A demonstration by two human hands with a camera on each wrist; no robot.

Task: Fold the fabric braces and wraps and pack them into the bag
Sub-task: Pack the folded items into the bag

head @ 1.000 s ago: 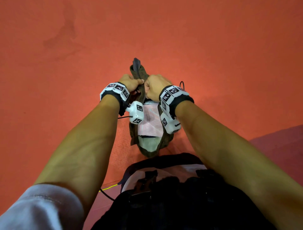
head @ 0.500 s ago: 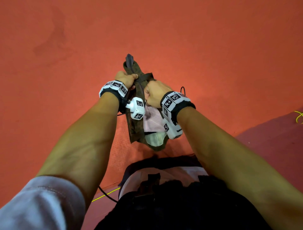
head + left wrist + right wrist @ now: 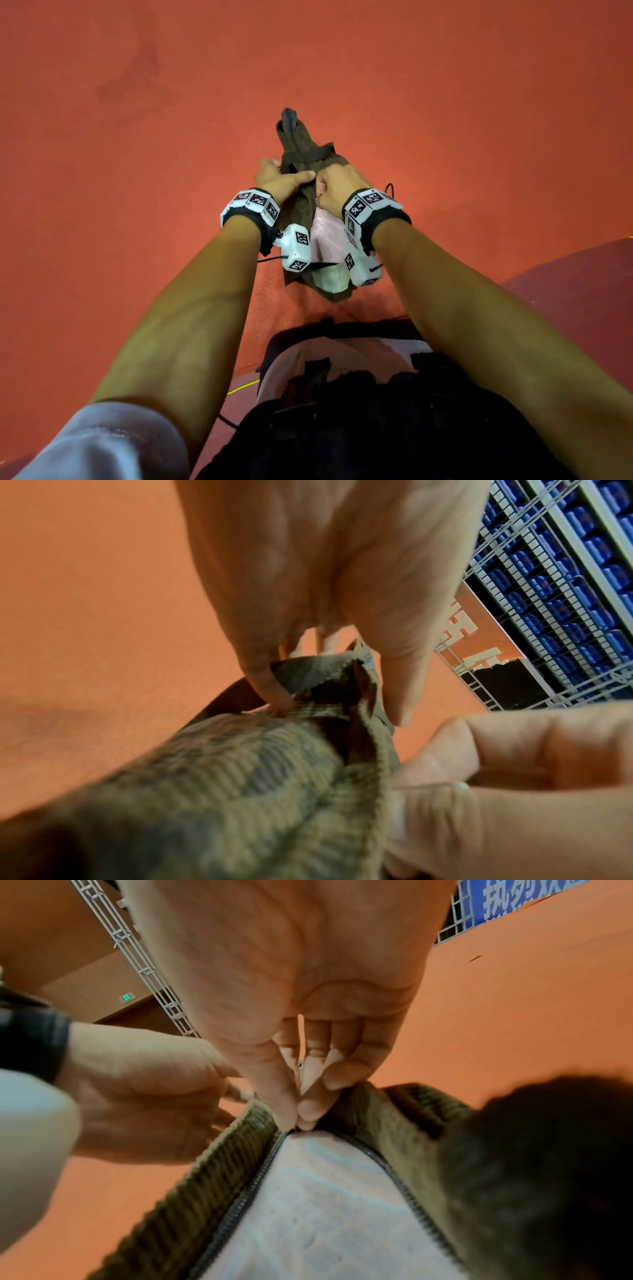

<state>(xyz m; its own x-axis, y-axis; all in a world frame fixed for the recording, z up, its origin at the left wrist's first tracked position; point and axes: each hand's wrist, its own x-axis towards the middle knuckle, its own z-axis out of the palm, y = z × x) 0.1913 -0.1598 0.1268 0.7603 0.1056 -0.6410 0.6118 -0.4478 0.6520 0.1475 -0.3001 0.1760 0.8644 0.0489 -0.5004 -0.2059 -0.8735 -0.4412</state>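
An olive-brown corduroy bag (image 3: pixel 301 205) hangs in the air in front of me, held by both hands. Pale pink and white fabric (image 3: pixel 325 236) fills its open mouth, between the two zipper rows (image 3: pixel 240 1191). My left hand (image 3: pixel 279 180) grips the bag's upper cloth edge (image 3: pixel 329 685) between thumb and fingers. My right hand (image 3: pixel 334 186) pinches the zipper slider at the point where the two zipper rows meet (image 3: pixel 298 1126). The slider itself is hidden under the fingertips (image 3: pixel 310 1110).
Orange-red floor (image 3: pixel 137 137) lies all around below. A darker purple patch of floor (image 3: pixel 582 294) is at the right. My black clothing and straps (image 3: pixel 359 411) fill the bottom of the head view. White railings and blue seats (image 3: pixel 565 588) stand far off.
Both hands have stayed on the bag. Between the earlier frames they drew slightly apart; now they meet again at the zipper, and the bag has shifted a little.
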